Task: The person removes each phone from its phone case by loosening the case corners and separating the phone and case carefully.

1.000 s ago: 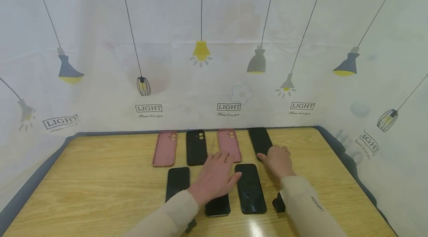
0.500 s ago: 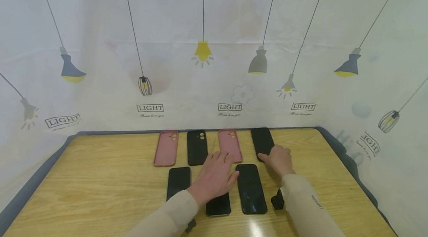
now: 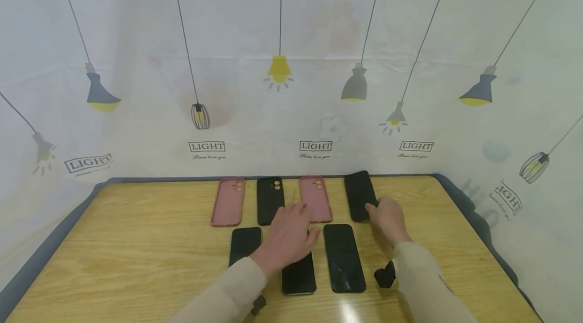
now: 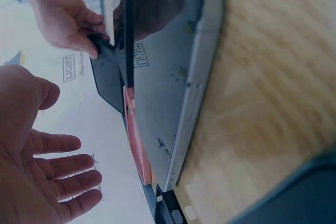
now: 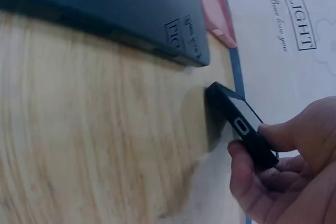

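Observation:
In the head view, my right hand (image 3: 388, 217) pinches the lower right corner of a black-cased phone (image 3: 360, 194) at the far right of the back row. The right wrist view shows thumb above and fingers below the phone's end (image 5: 231, 109), which has a port cutout and is raised off the table. My left hand (image 3: 288, 239) is over the middle front phone (image 3: 298, 278), its fingers extended and apart. The left wrist view shows that left hand (image 4: 37, 161) holding nothing. Another phone (image 3: 344, 258) lies between the hands, dark screen up.
Along the back edge lie a pink phone case (image 3: 227, 202), a black case (image 3: 269, 199) and another pink case (image 3: 318, 197). A front-left phone (image 3: 246, 242) is partly hidden by my left sleeve. A wooden table (image 3: 136, 252) carries everything; a lamp-print cloth (image 3: 246, 85) hangs behind.
My right thumb has shifted from the phone's lower left corner to its lower right. The phone's near end has come up slightly. My left hand has stayed nearly still.

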`<state>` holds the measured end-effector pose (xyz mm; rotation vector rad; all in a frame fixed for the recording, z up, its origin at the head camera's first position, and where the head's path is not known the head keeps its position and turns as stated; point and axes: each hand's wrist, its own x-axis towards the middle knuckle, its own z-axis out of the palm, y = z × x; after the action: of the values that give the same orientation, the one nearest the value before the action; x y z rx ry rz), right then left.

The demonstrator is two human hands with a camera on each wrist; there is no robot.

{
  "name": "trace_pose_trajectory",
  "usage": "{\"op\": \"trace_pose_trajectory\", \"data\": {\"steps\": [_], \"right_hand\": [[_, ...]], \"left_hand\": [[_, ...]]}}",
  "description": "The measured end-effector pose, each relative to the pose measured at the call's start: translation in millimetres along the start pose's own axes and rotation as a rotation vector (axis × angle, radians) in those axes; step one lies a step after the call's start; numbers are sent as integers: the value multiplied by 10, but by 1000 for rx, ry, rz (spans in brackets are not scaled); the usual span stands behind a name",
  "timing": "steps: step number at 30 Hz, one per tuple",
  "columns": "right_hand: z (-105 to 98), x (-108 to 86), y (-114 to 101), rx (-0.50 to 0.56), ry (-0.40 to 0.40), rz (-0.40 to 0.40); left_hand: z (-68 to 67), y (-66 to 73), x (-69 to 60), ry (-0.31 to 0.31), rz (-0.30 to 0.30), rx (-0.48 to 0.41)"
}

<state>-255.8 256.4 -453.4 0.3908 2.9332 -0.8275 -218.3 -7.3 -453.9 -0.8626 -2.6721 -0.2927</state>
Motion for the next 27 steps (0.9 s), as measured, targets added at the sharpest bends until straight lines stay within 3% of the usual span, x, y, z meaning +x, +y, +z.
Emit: {"op": "trace_pose_trajectory", "data": {"steps": [5, 11, 19, 27], "right_hand": [[-15, -20, -23, 89, 11, -24], [-33, -83, -54, 233, -13, -43], [-32, -238, -122, 314, -6, -82], [-43, -418, -228, 460, -10, -111]], "left_hand": [[-56, -50, 4, 34, -39, -48], [-113, -112, -4, 34, -64, -73], [-103, -202, -17, 29, -86, -132], [-152, -256, -5, -66, -187, -335]]}}
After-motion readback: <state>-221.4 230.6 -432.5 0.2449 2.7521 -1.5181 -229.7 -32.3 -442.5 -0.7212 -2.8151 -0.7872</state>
